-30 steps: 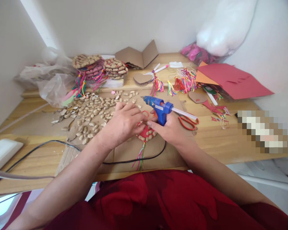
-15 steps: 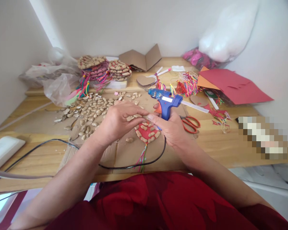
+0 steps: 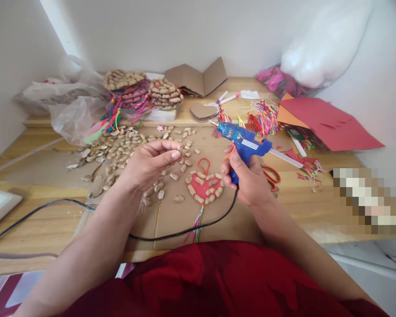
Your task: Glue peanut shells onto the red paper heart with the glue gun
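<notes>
My right hand (image 3: 247,174) is wrapped round the handle of a blue glue gun (image 3: 247,143), its nozzle pointing up and to the left. A glue stick (image 3: 287,157) juts from the gun's back end. The thumb and fingers of my left hand (image 3: 152,163) are pinched on what looks like a peanut (image 3: 181,151), partly hidden by the fingertips. Between and below my hands lies a red heart (image 3: 203,188) with peanuts round its edge and a few inside. It has a red loop (image 3: 203,164) on top and a colourful tassel (image 3: 198,224) below.
Loose peanuts (image 3: 123,147) cover the cardboard (image 3: 181,218) at the left. A black cord (image 3: 185,231) runs across the front. Orange-handled scissors (image 3: 273,175) lie behind my right hand. Finished peanut pieces (image 3: 166,93), a folded cardboard (image 3: 198,79) and red sheets (image 3: 333,121) are farther back.
My hands have drawn apart: the left moved left from the right thumb, and the right moved rightward with the glue gun. The heart, partly covered before, now shows whole.
</notes>
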A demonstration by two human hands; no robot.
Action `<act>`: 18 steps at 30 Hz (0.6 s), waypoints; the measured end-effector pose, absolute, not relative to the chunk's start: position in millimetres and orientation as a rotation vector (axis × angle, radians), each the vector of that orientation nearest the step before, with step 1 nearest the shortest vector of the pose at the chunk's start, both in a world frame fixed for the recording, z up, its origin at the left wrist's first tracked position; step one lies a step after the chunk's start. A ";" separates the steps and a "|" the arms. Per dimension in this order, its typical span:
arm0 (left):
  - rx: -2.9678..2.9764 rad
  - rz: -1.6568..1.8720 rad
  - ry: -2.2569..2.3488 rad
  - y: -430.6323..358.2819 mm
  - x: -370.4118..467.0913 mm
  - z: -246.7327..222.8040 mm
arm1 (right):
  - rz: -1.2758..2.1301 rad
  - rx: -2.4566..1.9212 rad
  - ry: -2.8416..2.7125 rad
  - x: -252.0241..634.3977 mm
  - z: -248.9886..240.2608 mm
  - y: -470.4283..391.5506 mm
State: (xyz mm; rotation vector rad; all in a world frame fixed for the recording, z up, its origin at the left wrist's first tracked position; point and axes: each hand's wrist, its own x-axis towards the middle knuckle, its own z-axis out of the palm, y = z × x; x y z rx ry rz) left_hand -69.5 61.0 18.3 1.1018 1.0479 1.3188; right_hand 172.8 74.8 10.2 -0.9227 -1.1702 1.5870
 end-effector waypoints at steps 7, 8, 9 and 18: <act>0.787 1.231 0.879 65.5 -74.9 8.7 | 1.415 -0.948 -1.477 184.4 10.2 56.5; 0.776 1.221 0.861 65.2 -74.3 7.9 | 1.364 -0.968 -1.529 186.0 10.2 54.3; 0.767 1.211 0.846 64.7 -73.8 7.2 | 1.320 -0.980 -1.574 187.5 10.2 52.6; 0.736 1.132 0.748 61.5 -71.1 4.0 | 1.108 -1.135 -1.756 187.6 5.1 44.5</act>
